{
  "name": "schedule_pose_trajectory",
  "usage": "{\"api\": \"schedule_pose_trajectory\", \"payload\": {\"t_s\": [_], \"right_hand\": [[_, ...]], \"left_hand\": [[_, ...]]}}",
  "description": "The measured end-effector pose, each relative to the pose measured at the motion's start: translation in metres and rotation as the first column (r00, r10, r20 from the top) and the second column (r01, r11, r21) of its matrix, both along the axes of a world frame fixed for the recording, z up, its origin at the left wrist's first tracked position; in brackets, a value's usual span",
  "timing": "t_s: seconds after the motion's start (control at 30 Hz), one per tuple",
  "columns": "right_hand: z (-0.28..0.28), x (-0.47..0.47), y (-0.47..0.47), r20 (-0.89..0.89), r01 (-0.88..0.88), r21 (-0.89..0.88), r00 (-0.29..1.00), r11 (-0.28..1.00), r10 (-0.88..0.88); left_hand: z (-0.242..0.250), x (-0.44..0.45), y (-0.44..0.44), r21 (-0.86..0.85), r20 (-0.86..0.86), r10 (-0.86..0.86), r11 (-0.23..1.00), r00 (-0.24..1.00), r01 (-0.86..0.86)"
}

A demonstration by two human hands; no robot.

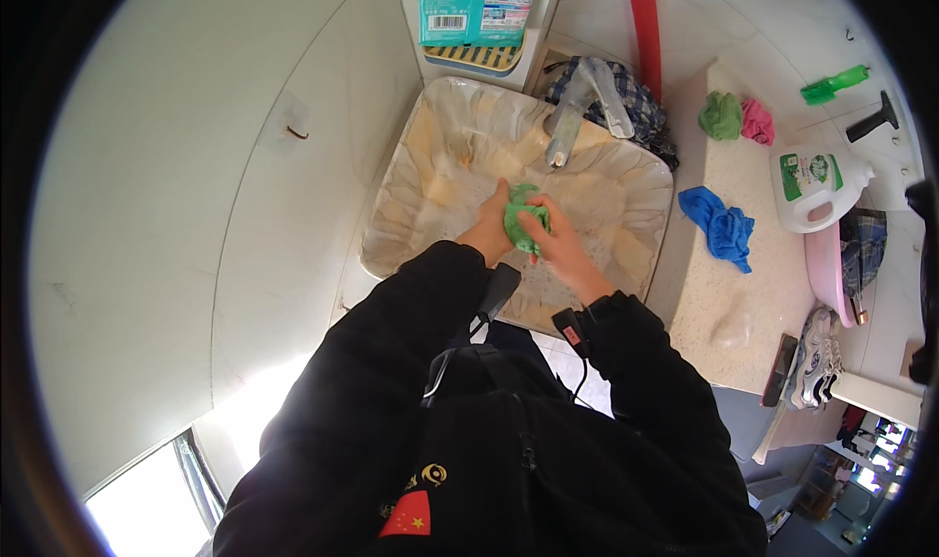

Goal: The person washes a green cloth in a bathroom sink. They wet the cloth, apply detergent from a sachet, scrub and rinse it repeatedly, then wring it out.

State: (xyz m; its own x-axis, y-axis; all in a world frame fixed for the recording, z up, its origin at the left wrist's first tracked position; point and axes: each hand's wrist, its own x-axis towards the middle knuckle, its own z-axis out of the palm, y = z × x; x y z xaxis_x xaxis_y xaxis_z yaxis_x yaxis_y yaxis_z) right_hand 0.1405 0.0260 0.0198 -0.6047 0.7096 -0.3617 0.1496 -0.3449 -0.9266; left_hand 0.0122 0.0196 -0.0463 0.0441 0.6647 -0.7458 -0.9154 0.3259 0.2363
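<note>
A wet-looking green cloth point(522, 228) is bunched between my two hands over a marbled ceramic sink basin point(631, 190). My right hand point(561, 245) grips it from the right, thumb on top. My left hand point(490, 227) is against the cloth's left side; its fingers are partly hidden, so its grip cannot be told. Part of the green cloth shows beyond the hands, low in the basin. Beyond them, the faucet point(565, 135) reaches over the basin's far edge.
On the right counter point(733, 293) lie a blue cloth point(719, 227), green cloth point(721, 115) and pink cloth point(757, 122), beside a white jug point(818, 186). A teal detergent bag point(480, 7) stands beyond the basin. A wall borders the left.
</note>
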Motion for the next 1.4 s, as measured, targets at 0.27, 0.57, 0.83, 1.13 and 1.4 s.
{"api": "schedule_pose_trajectory", "payload": {"t_s": [0.27, 0.57, 0.83, 1.13, 1.4], "right_hand": [[-0.002, -0.022, 0.014, 0.307, 0.026, 0.595, 0.916, 0.803, -0.257], [-0.058, 0.030, 0.041, 0.560, -0.101, 0.579, 0.771, 0.809, -0.304], [-0.102, 0.037, -0.007, 0.742, -0.460, 0.452, 0.670, 0.764, -0.036], [-0.038, 0.012, 0.006, -0.102, -0.155, -0.313, 0.986, 0.937, 0.129], [0.011, -0.016, -0.010, 0.272, -0.033, 0.411, 0.958, 0.911, -0.088]], "left_hand": [[0.009, 0.014, 0.006, 0.043, -0.400, -0.154, 0.981, 0.903, 0.187], [-0.007, 0.004, -0.002, -0.072, -0.599, -0.265, 0.958, 0.756, 0.279], [-0.054, -0.003, -0.032, -0.229, -0.313, -0.302, 0.944, 0.900, 0.237], [-0.049, -0.017, -0.020, -0.052, -0.016, -0.034, 0.998, 0.999, 0.033], [0.032, 0.005, -0.002, -0.116, -0.223, -0.021, 0.993, 0.975, -0.006]]}}
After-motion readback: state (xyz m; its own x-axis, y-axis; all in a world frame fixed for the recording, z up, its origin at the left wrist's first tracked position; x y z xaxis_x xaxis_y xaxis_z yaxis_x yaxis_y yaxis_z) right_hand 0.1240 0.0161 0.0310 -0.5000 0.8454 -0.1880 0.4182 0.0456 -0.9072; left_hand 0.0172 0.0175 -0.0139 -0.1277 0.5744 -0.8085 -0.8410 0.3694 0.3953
